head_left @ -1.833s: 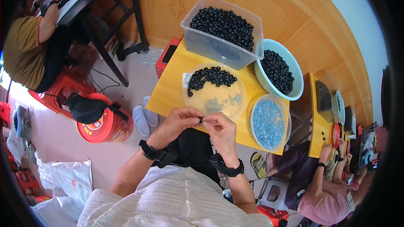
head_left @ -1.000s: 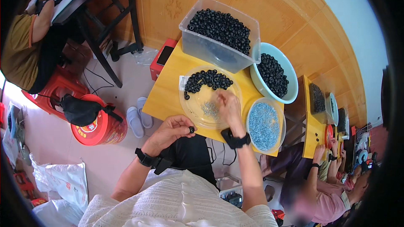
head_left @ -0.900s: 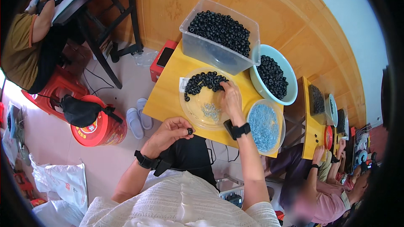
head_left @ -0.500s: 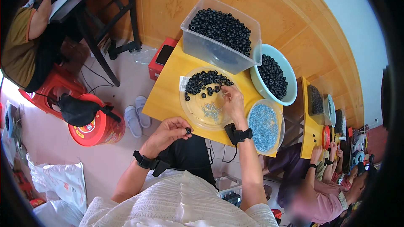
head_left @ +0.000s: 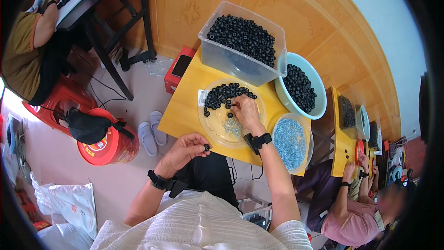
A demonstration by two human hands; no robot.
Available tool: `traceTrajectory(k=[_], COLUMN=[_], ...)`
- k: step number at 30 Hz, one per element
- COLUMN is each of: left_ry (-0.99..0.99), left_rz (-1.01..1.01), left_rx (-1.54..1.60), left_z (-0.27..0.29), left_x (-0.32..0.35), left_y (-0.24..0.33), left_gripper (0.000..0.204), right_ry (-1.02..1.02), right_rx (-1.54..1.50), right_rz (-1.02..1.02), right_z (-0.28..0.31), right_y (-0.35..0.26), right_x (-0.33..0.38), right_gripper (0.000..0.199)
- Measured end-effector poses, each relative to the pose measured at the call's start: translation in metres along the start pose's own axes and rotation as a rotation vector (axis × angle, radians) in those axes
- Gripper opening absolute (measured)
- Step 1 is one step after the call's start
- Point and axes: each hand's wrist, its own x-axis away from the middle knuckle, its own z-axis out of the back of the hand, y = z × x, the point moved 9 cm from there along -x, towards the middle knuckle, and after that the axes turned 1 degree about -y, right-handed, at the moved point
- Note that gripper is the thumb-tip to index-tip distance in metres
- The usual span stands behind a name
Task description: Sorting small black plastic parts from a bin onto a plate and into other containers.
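Since the frame about two seconds ago, your right hand [head_left: 243, 112] has left your left hand and reached forward onto the clear round dish [head_left: 210, 122], where its fingertips now pinch at one small black ring beside the heap of black rings [head_left: 221, 95] at the dish's far side. Your left hand [head_left: 184, 152] stays back near your body, just off the near edge of the yellow tabletop [head_left: 182, 111], fingers curled and gripping a single small black ring [head_left: 206, 147] between thumb and forefinger. Small pale metal bits [head_left: 233, 128] lie in the dish just behind your right hand's wrist. To the right of that wrist sits a round clear bowl of bluish-grey small parts [head_left: 290, 141]. Beyond your right hand stands a clear plastic bin [head_left: 231, 60] full of black rings, and to its right a pale blue basin [head_left: 314, 106] holds more of them. Off to the left of your left hand, on the floor, stand a red drum [head_left: 108, 146] with a black bag on it and a pair of pale slippers [head_left: 151, 132]. Another person's hands [head_left: 352, 172] work at a neighbouring table to your far right.
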Motion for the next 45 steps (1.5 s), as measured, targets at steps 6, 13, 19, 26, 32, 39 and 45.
traceTrajectory(k=[6,13,19,26,32,39,45], left_ry=[0.006,0.017,0.046,0.085,0.1,0.104,0.104], left_rz=[0.008,0.01,-0.005,-0.067,-0.062,-0.064,-0.063], left_rx=[0.003,0.009,-0.004,0.025,0.036,0.057,0.029], left_z=[0.004,0.0,-0.004,-0.012,-0.017,-0.016,-0.016], left_x=[0.0,-0.001,-0.001,-0.009,-0.01,-0.01,-0.009], left_y=[-0.002,-0.003,-0.002,0.003,-0.002,-0.006,-0.007], left_gripper=[0.016,0.015,0.014,0.015,0.016,0.017,0.016], right_ry=[0.019,0.093,0.08,0.027,0.1,0.155,0.147], right_rx=[-0.727,-1.522,-1.571,-1.073,-0.673,-0.507,-0.446], right_rz=[-0.31,-0.524,-0.487,-0.334,-0.107,-0.008,0.023], right_z=[-0.004,0.003,0.008,0.018,0.036,0.047,0.047], right_y=[0.032,0.02,0.005,-0.047,-0.091,-0.111,-0.115], right_x=[0.011,0.043,0.063,0.097,0.107,0.109,0.109], right_gripper=[0.009,0.02,0.021,0.021,0.023,0.026,0.026])
